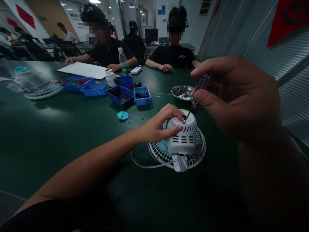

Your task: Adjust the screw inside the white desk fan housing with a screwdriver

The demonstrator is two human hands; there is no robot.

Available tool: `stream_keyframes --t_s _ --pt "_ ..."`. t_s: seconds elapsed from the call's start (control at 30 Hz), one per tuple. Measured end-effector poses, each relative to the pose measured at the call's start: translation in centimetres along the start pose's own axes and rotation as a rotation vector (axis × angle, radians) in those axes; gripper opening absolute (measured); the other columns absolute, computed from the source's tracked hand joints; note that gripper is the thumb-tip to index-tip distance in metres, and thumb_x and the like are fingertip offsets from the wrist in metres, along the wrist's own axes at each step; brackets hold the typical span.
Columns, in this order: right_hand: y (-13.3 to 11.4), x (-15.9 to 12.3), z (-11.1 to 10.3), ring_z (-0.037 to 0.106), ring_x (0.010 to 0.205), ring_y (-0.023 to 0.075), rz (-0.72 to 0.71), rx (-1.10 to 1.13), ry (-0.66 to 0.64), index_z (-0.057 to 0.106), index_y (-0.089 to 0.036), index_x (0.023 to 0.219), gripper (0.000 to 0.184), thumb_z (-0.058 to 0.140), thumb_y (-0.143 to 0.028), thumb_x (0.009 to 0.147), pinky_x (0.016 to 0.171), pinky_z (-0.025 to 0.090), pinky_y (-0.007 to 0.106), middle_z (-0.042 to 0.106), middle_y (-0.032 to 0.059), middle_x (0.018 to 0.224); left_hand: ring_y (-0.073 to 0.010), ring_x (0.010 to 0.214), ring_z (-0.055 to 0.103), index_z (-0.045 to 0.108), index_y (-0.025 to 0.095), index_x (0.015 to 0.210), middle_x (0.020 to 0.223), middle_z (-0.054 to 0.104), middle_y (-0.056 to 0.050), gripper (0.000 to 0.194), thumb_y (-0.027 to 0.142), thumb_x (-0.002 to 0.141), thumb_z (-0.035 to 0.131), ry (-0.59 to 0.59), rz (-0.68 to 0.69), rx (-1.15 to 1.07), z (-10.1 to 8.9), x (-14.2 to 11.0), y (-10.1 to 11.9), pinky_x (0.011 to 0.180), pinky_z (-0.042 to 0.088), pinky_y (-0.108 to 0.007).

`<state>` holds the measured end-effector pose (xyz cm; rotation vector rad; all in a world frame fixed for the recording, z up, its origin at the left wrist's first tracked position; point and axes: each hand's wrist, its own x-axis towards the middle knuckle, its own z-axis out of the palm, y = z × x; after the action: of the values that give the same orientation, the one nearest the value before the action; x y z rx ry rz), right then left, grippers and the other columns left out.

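A small white electric fan [182, 146] lies face down on the green table, its slotted motor housing pointing up and its round grille beneath. My left hand [166, 124] is wrapped round the left side of the housing, thumb and fingers near its top. In my right hand [231, 93] is a screwdriver [202, 85] with a clear purplish handle, pinched between thumb and fingers. The screwdriver slants down and its tip meets the top of the housing. A white cord [149, 167] loops out left from the fan's base.
A metal bowl [177, 92] with small white pieces stands just behind the fan. Several blue bins [120, 100], a turquoise cap [123, 115] and a water bottle [124, 62] stand farther left. Another fan [43, 91] lies at far left. Two people sit across the table.
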<state>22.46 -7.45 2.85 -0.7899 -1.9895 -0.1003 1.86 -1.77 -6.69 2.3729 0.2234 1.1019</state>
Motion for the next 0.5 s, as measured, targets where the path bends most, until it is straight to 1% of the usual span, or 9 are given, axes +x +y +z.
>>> stream_keyframes --t_s 0.1,0.17,0.23,0.3,0.37,0.43,0.5 --pt "0.05 -0.1 0.25 0.064 0.083 0.0133 0.019 0.033 -0.007 0.072 -0.025 0.12 0.026 0.067 -0.021 0.095 0.068 0.051 0.03 0.066 -0.0003 0.093 -0.0227 0.116 0.062 0.06 0.021 0.113 0.117 0.065 -0.011 0.019 0.037 0.102 0.063 0.001 0.004 -0.001 0.03 -0.01 -0.05 0.105 0.054 -0.041" --pt "0.08 -0.16 0.47 0.062 0.077 0.0114 0.06 0.088 -0.022 0.069 -0.024 0.124 0.03 0.062 -0.018 0.096 0.066 0.051 0.03 0.066 0.0002 0.095 -0.0231 0.117 0.062 0.06 0.021 0.113 0.118 0.065 -0.011 0.02 0.038 0.103 0.063 0.0 -0.005 -0.003 0.04 0.0 -0.05 0.106 0.053 -0.041" --pt "0.08 -0.19 0.61 0.065 0.078 0.0111 0.086 0.125 -0.039 0.067 -0.023 0.13 0.036 0.058 -0.014 0.096 0.065 0.053 0.029 0.068 0.0008 0.099 -0.0234 0.116 0.062 0.06 0.021 0.113 0.118 0.066 -0.011 0.021 0.039 0.102 0.063 -0.001 -0.011 -0.003 0.05 0.03 -0.04 0.106 0.053 -0.041" --pt "0.04 -0.18 0.57 0.068 0.082 0.0115 0.08 0.129 -0.042 0.066 -0.024 0.132 0.04 0.059 -0.012 0.094 0.066 0.055 0.028 0.07 0.0004 0.101 -0.0233 0.116 0.063 0.06 0.021 0.112 0.117 0.066 -0.011 0.021 0.039 0.102 0.064 0.001 -0.004 -0.004 0.07 0.07 -0.02 0.105 0.053 -0.041" --pt "-0.03 -0.14 0.41 0.07 0.085 0.0116 0.075 0.108 -0.046 0.066 -0.027 0.132 0.041 0.062 -0.014 0.093 0.067 0.057 0.027 0.071 -0.0009 0.102 -0.023 0.115 0.063 0.06 0.021 0.113 0.117 0.066 -0.011 0.02 0.038 0.102 0.064 0.006 0.008 -0.003 0.08 0.1 0.0 0.105 0.053 -0.041" --pt "-0.09 -0.1 0.26 0.068 0.082 0.0111 0.056 0.067 -0.036 0.068 -0.028 0.129 0.038 0.068 -0.018 0.092 0.064 0.056 0.026 0.07 -0.0017 0.097 -0.0229 0.115 0.063 0.06 0.021 0.113 0.117 0.065 -0.011 0.02 0.037 0.102 0.064 0.007 0.012 -0.001 0.09 0.11 0.01 0.105 0.053 -0.041" --pt "-0.11 -0.08 0.23 0.064 0.08 0.0106 0.038 0.041 -0.027 0.07 -0.027 0.125 0.036 0.073 -0.019 0.09 0.061 0.053 0.024 0.068 -0.0016 0.094 -0.0229 0.115 0.063 0.059 0.021 0.112 0.117 0.065 -0.011 0.019 0.038 0.102 0.064 0.004 0.005 0.006 0.1 0.08 -0.02 0.104 0.054 -0.041"
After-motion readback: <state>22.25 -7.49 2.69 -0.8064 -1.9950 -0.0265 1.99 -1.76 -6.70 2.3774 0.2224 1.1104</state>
